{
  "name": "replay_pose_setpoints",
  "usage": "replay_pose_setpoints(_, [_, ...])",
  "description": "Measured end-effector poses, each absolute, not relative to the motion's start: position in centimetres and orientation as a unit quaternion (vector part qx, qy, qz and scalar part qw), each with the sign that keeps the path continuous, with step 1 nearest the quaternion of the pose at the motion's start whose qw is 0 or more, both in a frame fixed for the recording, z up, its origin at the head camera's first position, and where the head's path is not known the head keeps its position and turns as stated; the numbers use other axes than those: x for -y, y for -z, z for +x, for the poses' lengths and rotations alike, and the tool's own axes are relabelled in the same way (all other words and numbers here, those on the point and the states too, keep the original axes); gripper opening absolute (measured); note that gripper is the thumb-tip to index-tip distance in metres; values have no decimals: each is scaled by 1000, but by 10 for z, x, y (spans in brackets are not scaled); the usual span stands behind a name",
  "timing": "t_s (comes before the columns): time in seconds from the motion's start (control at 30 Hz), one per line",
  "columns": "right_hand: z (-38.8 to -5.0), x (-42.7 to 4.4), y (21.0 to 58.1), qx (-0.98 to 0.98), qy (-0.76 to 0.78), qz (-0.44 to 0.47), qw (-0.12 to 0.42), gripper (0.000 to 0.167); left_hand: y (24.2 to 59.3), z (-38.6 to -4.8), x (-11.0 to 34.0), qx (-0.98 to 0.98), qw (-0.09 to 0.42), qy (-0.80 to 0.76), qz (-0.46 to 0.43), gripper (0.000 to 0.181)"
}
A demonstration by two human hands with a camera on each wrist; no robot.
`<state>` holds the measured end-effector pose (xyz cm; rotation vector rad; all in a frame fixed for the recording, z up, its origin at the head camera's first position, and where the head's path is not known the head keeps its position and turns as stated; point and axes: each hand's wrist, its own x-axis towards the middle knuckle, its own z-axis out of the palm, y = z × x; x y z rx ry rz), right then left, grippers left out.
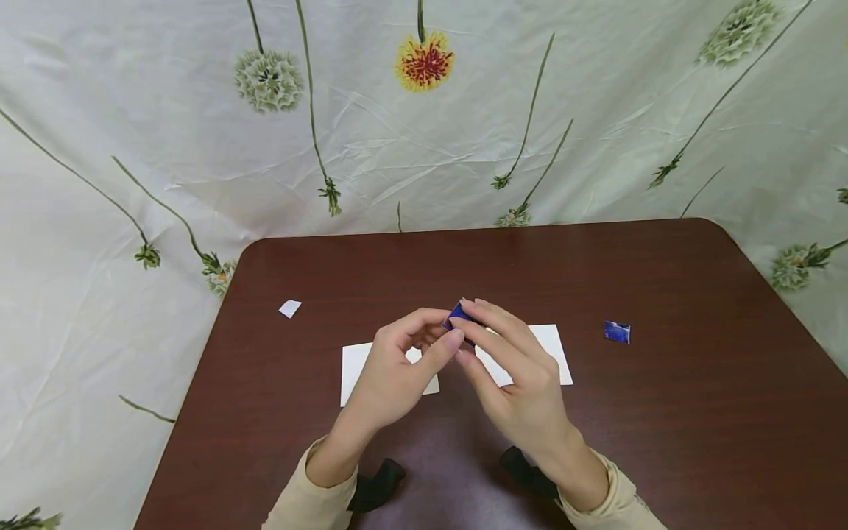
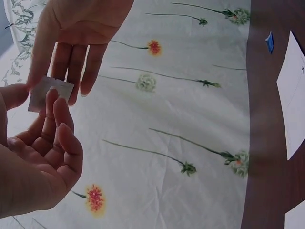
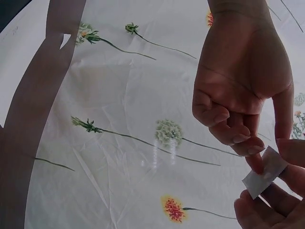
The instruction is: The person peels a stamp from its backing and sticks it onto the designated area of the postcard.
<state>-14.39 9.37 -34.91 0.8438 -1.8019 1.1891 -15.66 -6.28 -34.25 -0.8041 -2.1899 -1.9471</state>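
Note:
Both hands hold one small blue packet [image 1: 457, 315] above the table. It has serrated edges, and its pale silvery back [image 3: 259, 183] faces the wrist cameras. My left hand [image 1: 397, 372] pinches the packet from the left, with the thumb on its near side. From the right, my right hand [image 1: 526, 375] holds it between fingertips and thumb. Fingers cover part of it in every view. Beneath the hands lie a white sheet [image 1: 358, 372] on the left and another white sheet [image 1: 553, 353] on the right, both partly hidden.
A second blue packet [image 1: 617, 332] lies flat to the right of the sheets. At the far left of the dark brown table [image 1: 695, 427] is a small white piece [image 1: 289, 308]. Behind the table hangs a pale flowered cloth [image 1: 371, 132]. Dark straps [image 1: 377, 486] show near both wrists.

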Motion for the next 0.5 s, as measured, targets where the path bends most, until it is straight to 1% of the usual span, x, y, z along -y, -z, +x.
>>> replay_pose_setpoints(0.17, [-144, -97, 349, 715, -482, 323, 390, 36, 341, -156, 64, 724, 53, 634, -266, 16])
replay_pose_setpoints(0.5, [-147, -100, 349, 719, -486, 307, 391, 36, 341, -155, 65, 738, 59, 621, -258, 16])
